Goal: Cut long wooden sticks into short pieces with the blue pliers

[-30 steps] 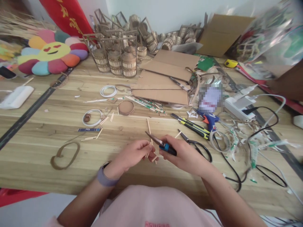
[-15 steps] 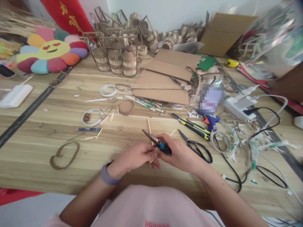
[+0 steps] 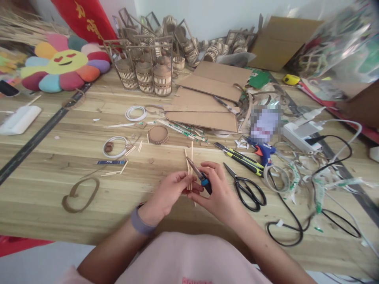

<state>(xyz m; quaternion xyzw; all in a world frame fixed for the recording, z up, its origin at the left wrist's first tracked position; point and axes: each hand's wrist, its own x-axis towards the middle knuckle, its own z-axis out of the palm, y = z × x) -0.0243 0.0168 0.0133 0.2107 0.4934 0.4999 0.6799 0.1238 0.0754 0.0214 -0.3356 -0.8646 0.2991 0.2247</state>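
My left hand [image 3: 168,193] pinches a thin bamboo stick [image 3: 191,157] that stands upright between both hands, over the wooden table [image 3: 59,185]. My right hand [image 3: 217,191] is closed round small blue-handled cutting pliers [image 3: 199,175], whose jaws point up and left and meet the stick. A second loose stick [image 3: 186,154] lies on the table just behind. My wrist carries a purple band [image 3: 140,223].
Black scissors [image 3: 247,187], a yellow-black utility knife [image 3: 238,156] and a blue glue gun [image 3: 263,150] lie right of my hands, with black cables [image 3: 296,225] beyond. Cardboard sheets [image 3: 207,102], woven lantern models [image 3: 145,71], white rings [image 3: 115,146] and a flower cushion [image 3: 59,65] sit farther back.
Both hands moved closer together and slightly up. The stick in my left hand has turned upright, and the pliers swung from pointing left to meeting the stick.
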